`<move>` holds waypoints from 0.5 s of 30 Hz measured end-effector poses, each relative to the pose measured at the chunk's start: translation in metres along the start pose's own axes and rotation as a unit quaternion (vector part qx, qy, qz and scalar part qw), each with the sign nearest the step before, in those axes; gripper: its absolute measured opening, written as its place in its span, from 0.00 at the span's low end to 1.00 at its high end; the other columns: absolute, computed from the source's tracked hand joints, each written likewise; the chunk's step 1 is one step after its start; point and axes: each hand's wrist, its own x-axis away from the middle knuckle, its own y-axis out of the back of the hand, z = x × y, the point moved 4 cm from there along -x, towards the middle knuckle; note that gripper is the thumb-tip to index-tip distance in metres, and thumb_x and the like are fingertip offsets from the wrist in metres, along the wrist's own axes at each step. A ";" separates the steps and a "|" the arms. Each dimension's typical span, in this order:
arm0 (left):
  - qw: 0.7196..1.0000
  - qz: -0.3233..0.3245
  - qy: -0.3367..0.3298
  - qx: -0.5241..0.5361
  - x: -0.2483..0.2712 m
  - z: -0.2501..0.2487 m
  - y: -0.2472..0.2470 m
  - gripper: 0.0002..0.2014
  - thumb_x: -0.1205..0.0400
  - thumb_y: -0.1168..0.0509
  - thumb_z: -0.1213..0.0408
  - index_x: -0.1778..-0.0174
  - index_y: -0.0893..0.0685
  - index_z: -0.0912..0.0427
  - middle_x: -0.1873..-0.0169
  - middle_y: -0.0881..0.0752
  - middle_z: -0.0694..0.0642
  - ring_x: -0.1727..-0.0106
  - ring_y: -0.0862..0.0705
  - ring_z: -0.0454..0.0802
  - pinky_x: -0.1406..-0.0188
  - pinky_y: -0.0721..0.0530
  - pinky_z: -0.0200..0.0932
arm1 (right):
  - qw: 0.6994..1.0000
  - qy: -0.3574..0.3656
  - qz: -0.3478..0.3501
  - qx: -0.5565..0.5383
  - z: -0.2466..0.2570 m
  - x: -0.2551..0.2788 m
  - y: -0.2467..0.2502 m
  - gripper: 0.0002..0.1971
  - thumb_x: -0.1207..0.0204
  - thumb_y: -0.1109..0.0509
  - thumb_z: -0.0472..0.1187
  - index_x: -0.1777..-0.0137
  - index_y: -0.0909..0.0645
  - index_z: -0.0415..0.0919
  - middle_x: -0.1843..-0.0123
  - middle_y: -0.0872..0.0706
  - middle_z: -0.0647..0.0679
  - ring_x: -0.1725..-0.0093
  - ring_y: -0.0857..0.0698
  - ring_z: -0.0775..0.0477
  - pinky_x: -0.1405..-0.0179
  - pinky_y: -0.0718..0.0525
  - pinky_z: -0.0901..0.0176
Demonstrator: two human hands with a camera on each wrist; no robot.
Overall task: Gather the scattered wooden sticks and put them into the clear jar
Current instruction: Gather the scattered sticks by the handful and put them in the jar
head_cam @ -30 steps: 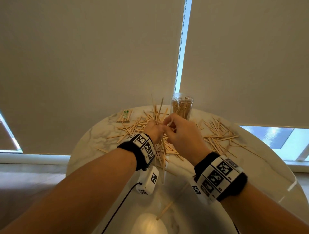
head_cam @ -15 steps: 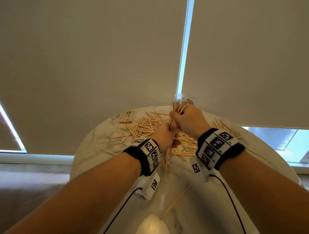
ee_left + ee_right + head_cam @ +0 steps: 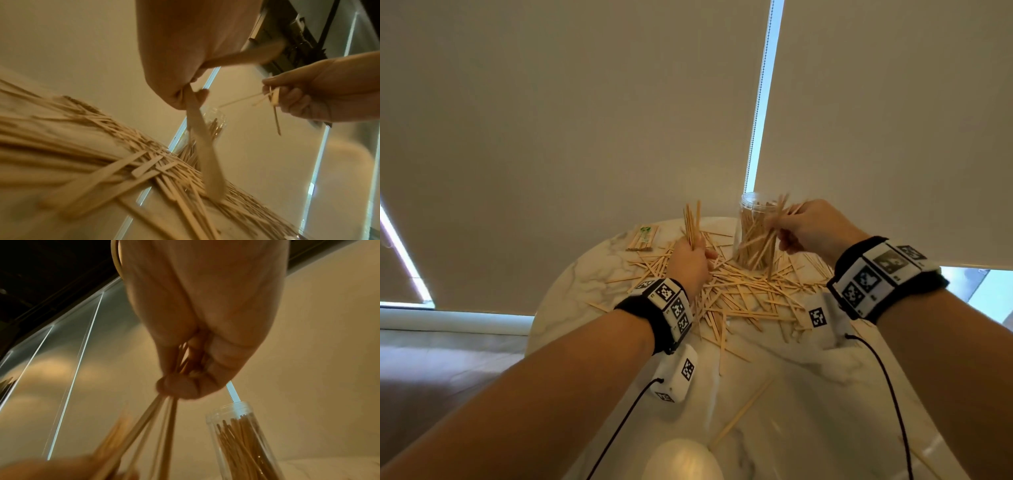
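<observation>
Several thin wooden sticks (image 3: 739, 291) lie scattered across the round marble table (image 3: 571, 291). The clear jar (image 3: 748, 219) stands upright at the table's far side, part full of sticks (image 3: 242, 443). My left hand (image 3: 690, 263) grips a small upright bundle of sticks (image 3: 691, 222) left of the jar, just above the pile. My right hand (image 3: 808, 228) pinches a bundle of sticks (image 3: 770, 236) to the right of the jar's mouth, in front of the jar; their lower ends hang beside it. The right wrist view has those sticks (image 3: 164, 426) fanning down from my curled fingers (image 3: 185, 386).
A banded pack of sticks (image 3: 642, 238) lies at the table's far left. One stick (image 3: 743, 413) lies alone near the front, by a pale rounded object (image 3: 681, 460). Roller blinds hang close behind the table. Sensor cables trail from both wrists.
My hands have parted: the right one has swung right and up beside the jar's mouth with its sticks, the left has moved left with its own bundle.
</observation>
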 end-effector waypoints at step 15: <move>0.978 0.195 -0.068 0.023 0.050 -0.014 -0.046 0.26 0.13 0.46 0.37 0.36 0.23 0.56 0.73 0.28 0.46 0.77 0.33 0.42 0.80 0.30 0.38 | 0.994 0.012 0.074 -0.078 -0.001 0.007 -0.024 0.09 0.24 0.23 0.37 0.50 0.12 0.31 0.55 0.08 0.37 0.59 0.09 0.42 0.51 0.09 0.52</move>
